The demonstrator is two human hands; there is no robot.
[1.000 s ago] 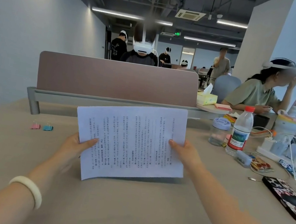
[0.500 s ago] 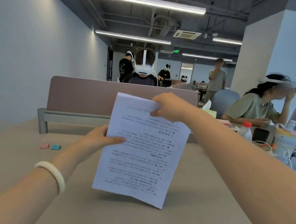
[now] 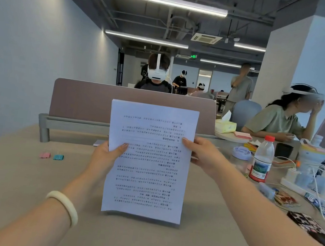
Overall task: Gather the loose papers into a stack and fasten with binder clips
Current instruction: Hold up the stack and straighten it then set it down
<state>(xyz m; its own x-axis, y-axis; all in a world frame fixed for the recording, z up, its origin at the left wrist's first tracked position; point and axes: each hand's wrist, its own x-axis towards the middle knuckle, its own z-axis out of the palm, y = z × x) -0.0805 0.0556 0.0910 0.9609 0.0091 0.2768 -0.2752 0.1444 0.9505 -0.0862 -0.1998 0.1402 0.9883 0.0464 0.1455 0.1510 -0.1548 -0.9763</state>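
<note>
Head view: the papers (image 3: 145, 183) stand upright over the bench (image 3: 20, 190), their print upside down. The left grip (image 3: 105, 156) pinches their left edge, thumb on the front. The right grip (image 3: 205, 155) pinches the right edge, slightly higher. A pink binder clip (image 3: 44, 155) and a teal binder clip (image 3: 58, 157) lie side by side on the bench, well to the left.

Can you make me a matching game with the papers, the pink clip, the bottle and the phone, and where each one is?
1 paper stack
2 pink binder clip
3 water bottle
4 phone

A stands on the table, right of the papers
B lies flat at the far right
C held upright by the left hand and right hand
D lies just left of the teal binder clip

Pairs: 1-C, 2-D, 3-A, 4-B
</note>
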